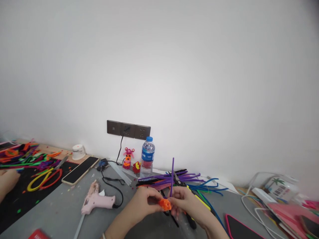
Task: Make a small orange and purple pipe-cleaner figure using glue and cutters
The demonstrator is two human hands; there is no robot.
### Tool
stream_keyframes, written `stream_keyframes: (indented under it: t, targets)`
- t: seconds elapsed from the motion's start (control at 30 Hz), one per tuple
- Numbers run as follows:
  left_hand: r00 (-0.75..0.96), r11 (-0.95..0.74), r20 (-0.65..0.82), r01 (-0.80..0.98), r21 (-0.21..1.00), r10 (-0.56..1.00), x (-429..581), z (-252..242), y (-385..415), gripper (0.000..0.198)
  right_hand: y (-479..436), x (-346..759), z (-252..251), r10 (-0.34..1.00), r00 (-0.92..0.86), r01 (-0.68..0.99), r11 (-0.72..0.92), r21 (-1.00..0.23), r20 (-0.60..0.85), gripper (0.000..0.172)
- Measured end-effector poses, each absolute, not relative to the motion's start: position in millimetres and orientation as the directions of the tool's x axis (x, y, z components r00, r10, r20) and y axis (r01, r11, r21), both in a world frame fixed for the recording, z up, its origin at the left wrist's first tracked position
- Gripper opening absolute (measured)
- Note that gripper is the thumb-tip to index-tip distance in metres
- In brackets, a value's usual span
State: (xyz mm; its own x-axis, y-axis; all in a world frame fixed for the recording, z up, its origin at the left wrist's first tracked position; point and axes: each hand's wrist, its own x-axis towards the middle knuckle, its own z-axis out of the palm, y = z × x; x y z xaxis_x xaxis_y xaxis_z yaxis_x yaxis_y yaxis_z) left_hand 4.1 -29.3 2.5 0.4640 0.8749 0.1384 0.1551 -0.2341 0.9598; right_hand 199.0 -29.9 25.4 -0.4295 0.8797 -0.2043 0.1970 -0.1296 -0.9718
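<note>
Between thumb and fingers, my left hand (147,201) pinches a small, fuzzy orange pipe-cleaner piece (164,204). Close beside it, my right hand (184,199) is closed on a purple pipe cleaner (172,176) that stands nearly upright. Its lower end meets the orange piece, though my fingers hide the exact contact. Behind my hands lies a pile of loose purple pipe cleaners (159,179), with blue pipe cleaners (211,184) to the right. Black-and-yellow scissors (178,182) lie partly under my right hand and forearm.
A pink glue gun (98,201), a phone (81,170) and a co-worker's hand (8,182) are on the left. A water bottle (148,154) and a pink-and-orange figure (127,158) stand by the wall. Another phone (240,229) and white cables (258,212) lie right.
</note>
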Motion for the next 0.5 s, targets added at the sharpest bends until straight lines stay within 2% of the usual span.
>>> stream_keyframes:
  t: [0.13, 0.33, 0.5]
  targets:
    - [0.408, -0.181, 0.111, 0.138, 0.974, 0.906, 7, -3, -27, 0.020, -27, 198, 20, 0.898, -0.413, 0.168, -0.090, -0.982, -0.153, 0.035]
    - [0.447, -0.062, 0.148, -0.201, 0.978, 0.882, 12, -8, -22, 0.033, -15, 191, 10, 0.958, -0.280, 0.018, -0.060, -0.998, -0.063, 0.041]
    - [0.372, -0.024, 0.132, -0.282, 0.959, 0.919, 16, -5, -23, 0.038, -14, 185, 11, 0.971, -0.240, 0.011, 0.005, -1.000, 0.002, 0.043]
